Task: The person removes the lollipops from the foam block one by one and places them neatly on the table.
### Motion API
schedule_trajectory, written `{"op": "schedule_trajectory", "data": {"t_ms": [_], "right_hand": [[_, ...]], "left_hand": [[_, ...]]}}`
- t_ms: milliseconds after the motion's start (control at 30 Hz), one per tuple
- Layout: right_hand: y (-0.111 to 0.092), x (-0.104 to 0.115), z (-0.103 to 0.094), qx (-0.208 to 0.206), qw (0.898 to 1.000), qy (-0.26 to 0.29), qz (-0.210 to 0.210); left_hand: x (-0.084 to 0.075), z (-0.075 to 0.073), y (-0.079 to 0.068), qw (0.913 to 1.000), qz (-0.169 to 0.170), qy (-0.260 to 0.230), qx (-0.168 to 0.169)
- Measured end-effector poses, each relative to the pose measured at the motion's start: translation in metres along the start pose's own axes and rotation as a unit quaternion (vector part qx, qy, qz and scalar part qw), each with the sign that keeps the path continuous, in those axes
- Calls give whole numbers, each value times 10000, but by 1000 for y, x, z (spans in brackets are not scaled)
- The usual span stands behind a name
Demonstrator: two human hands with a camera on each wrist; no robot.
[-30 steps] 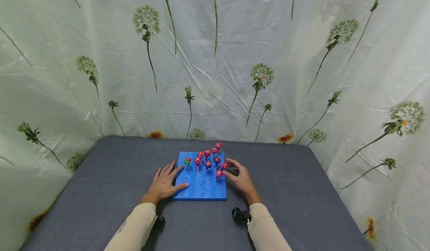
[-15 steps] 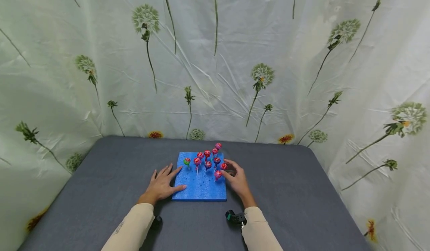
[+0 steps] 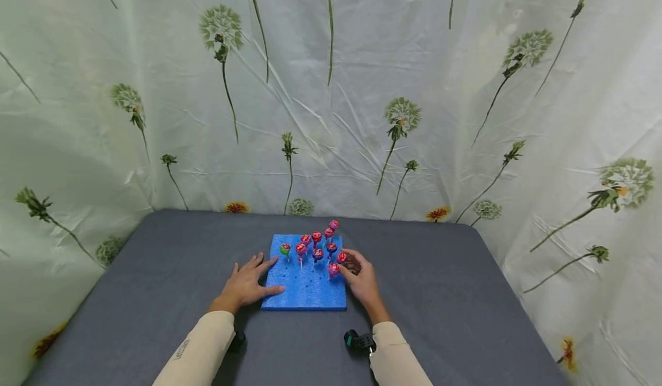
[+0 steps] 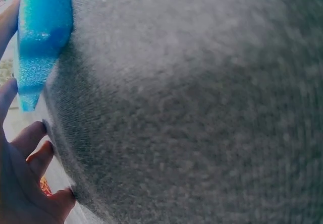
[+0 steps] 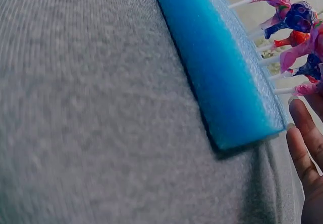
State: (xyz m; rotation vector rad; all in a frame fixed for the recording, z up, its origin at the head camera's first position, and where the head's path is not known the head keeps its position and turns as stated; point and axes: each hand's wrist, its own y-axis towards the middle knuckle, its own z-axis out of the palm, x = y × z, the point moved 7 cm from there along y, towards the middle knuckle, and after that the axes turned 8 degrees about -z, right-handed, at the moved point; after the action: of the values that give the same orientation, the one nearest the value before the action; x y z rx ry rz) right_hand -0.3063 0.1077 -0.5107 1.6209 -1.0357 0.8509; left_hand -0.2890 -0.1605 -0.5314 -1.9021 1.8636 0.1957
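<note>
A blue foam board [image 3: 305,294] lies on the table, with several wrapped lollipops standing in it on white sticks. My left hand [image 3: 245,282] rests at the board's left edge, fingers spread and thumb over the top face. In the left wrist view, fingers [image 4: 31,138] of that hand lie beside the foam. At the board's right side, my right hand [image 3: 364,282] pinches a red-topped lollipop [image 3: 342,257] between thumb and forefinger. A pink lollipop [image 3: 333,270] stands just by the thumb. The right wrist view shows a pink wrapper [image 5: 305,89] at the fingertips; the thumb is hidden there.
The table [image 3: 429,305] has a grey cloth cover. A pale curtain [image 3: 341,110] printed with dandelions hangs behind and around it. Small holes [image 3: 310,284] dot the front half of the board. A black strap device [image 3: 358,341] sits at the right wrist.
My right hand has shifted slightly left and its thumb and forefinger have closed in on the lollipop at the right edge. The left hand stays on the board; the whole view drifts slightly.
</note>
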Motion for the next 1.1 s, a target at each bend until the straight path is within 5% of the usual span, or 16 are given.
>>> {"op": "schedule_trajectory", "data": {"t_ms": [200, 467, 767, 1100], "right_hand": [[0, -3, -1, -191, 9998, -33, -104], [0, 35, -3, -300, 9994, -101, -169], [3, 0, -2, -480, 9983, -321, -48], [3, 12, -2, -451, 9978, -433, -236]], "left_hand": [[-2, 0, -1, 9999, 86, -96, -9], [0, -2, 2, 9999, 1, -143, 34], [2, 0, 2, 9999, -21, -129, 104], [3, 0, 0, 9999, 22, -105, 40]]}}
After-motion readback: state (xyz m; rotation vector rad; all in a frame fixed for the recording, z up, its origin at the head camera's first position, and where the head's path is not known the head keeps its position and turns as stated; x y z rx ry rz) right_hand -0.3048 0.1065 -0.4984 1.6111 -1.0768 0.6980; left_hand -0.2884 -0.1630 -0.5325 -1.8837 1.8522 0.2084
